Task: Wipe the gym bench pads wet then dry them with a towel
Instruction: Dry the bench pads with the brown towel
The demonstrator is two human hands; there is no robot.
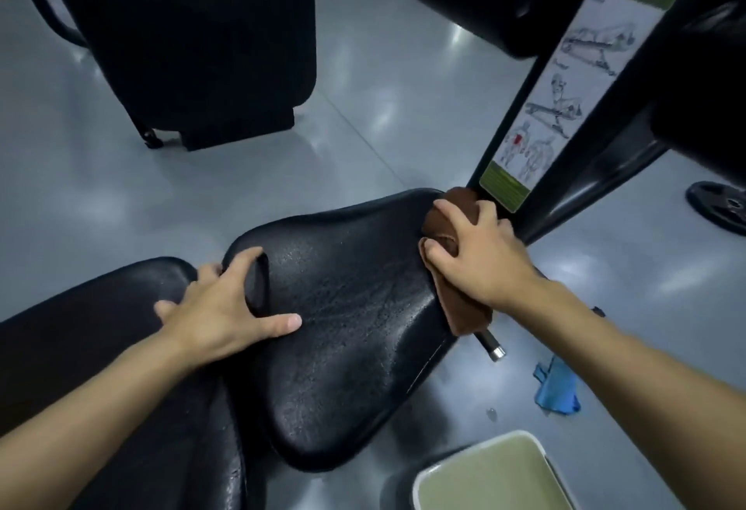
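Head view: on my feed both bare arms reach forward over the bench. The left hand (220, 307) is spread wide and holds nothing. It is planted flat at the narrow near end of the seat pad (347, 348), with the thumb lying out across the pad's top and the forefinger hooked over its far corner. The other fingers rest toward the gap beside the longer pad (113, 348), which runs off the lower left.

The right hand (480, 255) is closed round a brown cloth (464, 313), the fingers curled over the bunched upper part and pressing it onto the far right edge of the seat pad. The rest of the cloth hangs out beneath the wrist, draped over the pad's right rim. I cannot tell from here whether the cloth is wet or dry, though the pad's black surface shines and looks speckled.

Just beyond the right hand a black frame post (597, 174) rises at a slant, carrying an exercise placard (565, 77) with figure drawings. A short metal pin (492, 346) sticks out under the pad's right edge, below the hanging cloth. On the grey floor (403, 85) to the right lies something blue and crumpled (555, 388), blurred, perhaps a glove. A white-rimmed bin (416, 491) with a greenish inside sits at the bottom edge. A weight plate (716, 206) lies at the far right.
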